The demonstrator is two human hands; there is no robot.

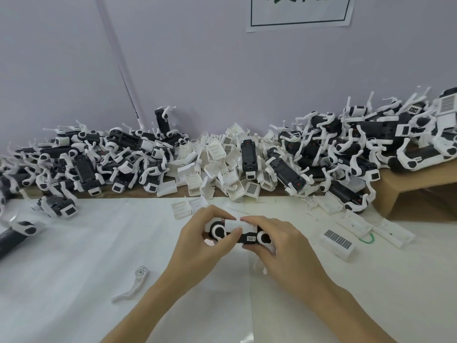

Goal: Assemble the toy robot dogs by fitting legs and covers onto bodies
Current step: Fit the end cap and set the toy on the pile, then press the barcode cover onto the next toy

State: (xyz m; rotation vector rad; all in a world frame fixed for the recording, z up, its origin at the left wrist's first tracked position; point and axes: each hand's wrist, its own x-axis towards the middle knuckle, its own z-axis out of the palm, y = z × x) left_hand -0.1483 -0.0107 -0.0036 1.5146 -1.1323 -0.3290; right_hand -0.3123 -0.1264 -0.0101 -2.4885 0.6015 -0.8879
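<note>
Black-and-white toy dog body [248, 237] | gripped between left hand [205, 237] and right hand [279, 241] | above table [74, 268]

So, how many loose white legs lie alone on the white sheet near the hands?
1. A single loose white leg lies on the white sheet, to the left of the left hand. Others may be hidden in the piles behind.

One head-worn wide-angle view looks forward and down, close over the white worktop [74, 243], reaching the rear wall [197, 58].
</note>
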